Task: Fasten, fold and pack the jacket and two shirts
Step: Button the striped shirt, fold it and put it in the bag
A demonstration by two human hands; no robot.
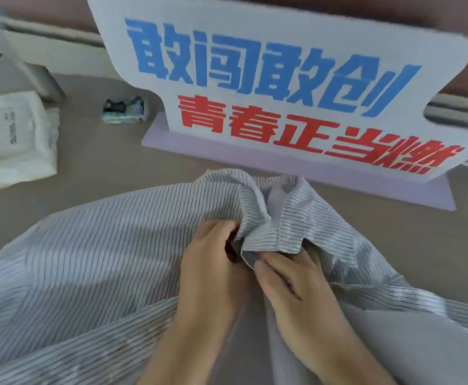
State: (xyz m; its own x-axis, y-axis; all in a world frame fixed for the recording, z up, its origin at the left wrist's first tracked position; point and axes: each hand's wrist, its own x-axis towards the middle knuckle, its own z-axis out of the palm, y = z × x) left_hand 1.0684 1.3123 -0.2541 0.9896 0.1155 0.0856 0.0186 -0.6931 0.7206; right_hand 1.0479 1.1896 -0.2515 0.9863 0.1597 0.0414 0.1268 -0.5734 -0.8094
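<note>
Two hands, left hand (213, 263), right hand (292, 287), pinch one striped shirt (102, 245).

The shirt (102, 259) lies on the table (110, 168), before the sign (283, 87); a bag (10, 140) sits far left (a small packet (124, 110) behind it).

white sign (283, 87), plastic bag (10, 140), small packet (124, 110)

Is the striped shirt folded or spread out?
Spread out: the striped shirt lies wide over the table, bunched near the collar, where the left hand and the right hand grip it.
</note>
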